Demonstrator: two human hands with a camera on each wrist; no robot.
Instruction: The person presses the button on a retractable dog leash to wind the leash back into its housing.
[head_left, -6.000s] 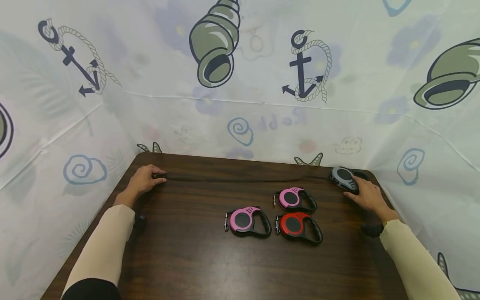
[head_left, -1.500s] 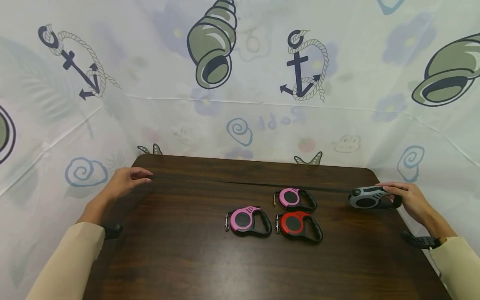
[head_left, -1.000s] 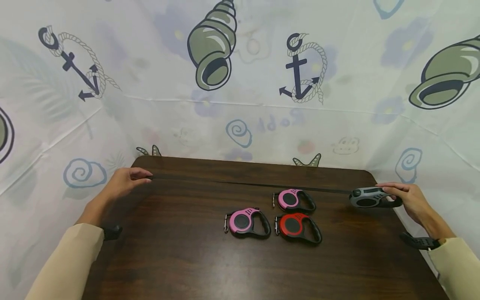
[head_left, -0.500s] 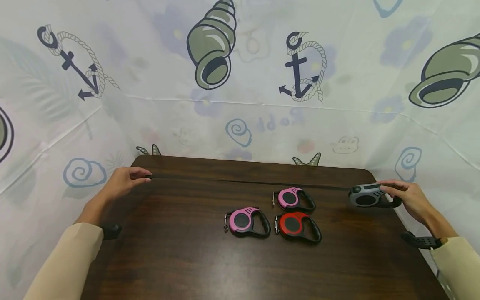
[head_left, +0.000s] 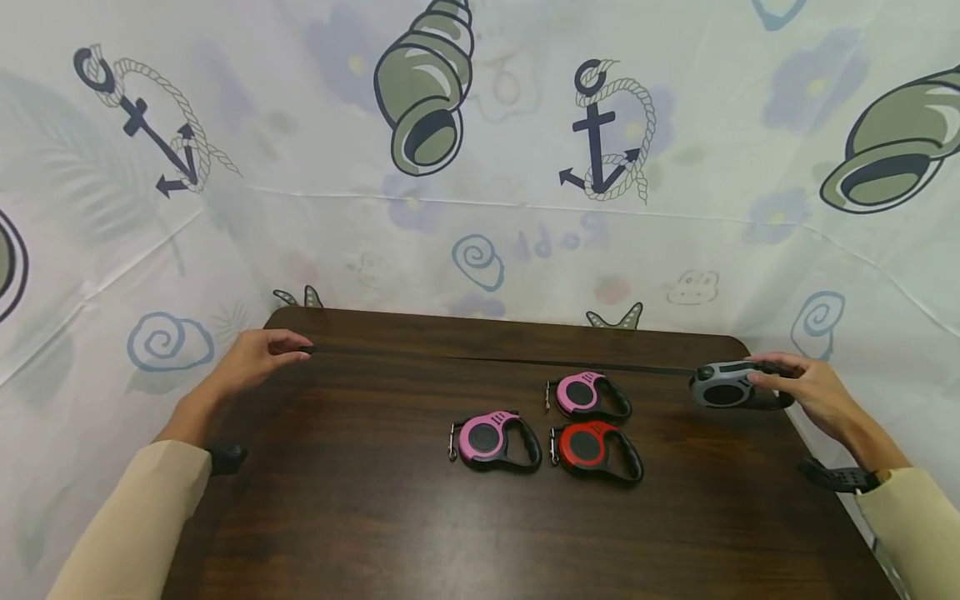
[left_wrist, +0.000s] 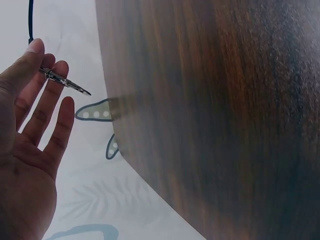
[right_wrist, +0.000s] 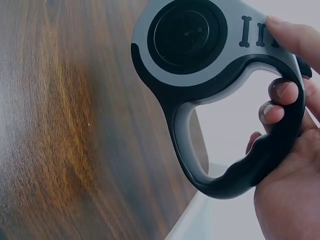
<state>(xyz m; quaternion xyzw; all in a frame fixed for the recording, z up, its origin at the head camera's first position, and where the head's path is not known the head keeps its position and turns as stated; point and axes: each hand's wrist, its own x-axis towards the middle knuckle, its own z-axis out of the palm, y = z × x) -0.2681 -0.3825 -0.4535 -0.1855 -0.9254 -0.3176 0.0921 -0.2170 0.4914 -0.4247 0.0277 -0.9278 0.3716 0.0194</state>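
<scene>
My left hand [head_left: 258,358] pinches the end of a thin black leash strap [head_left: 525,361] at the table's back left. In the left wrist view, a metal snap clip [left_wrist: 65,82] hangs by the fingers. The strap runs nearly straight across to a grey-and-black retractable dog leash [head_left: 722,392] at the right. My right hand [head_left: 817,392] holds that leash by its looped handle [right_wrist: 272,155], with fingertips showing through the loop and the thumb on the grey casing. The casing appears raised above the tabletop.
Two pink retractable leashes [head_left: 486,437] and a red one [head_left: 585,446] lie on the dark wooden table [head_left: 375,533], their metal clips to the left. The strap passes just behind the rear pink leash [head_left: 581,394]. A patterned white cloth [head_left: 480,250] surrounds the table's back and sides.
Six seconds ago the grey leash lay at the back right under my right hand; now that hand grips its handle, nearer the front. In the last half second both hands shift slightly inward.
</scene>
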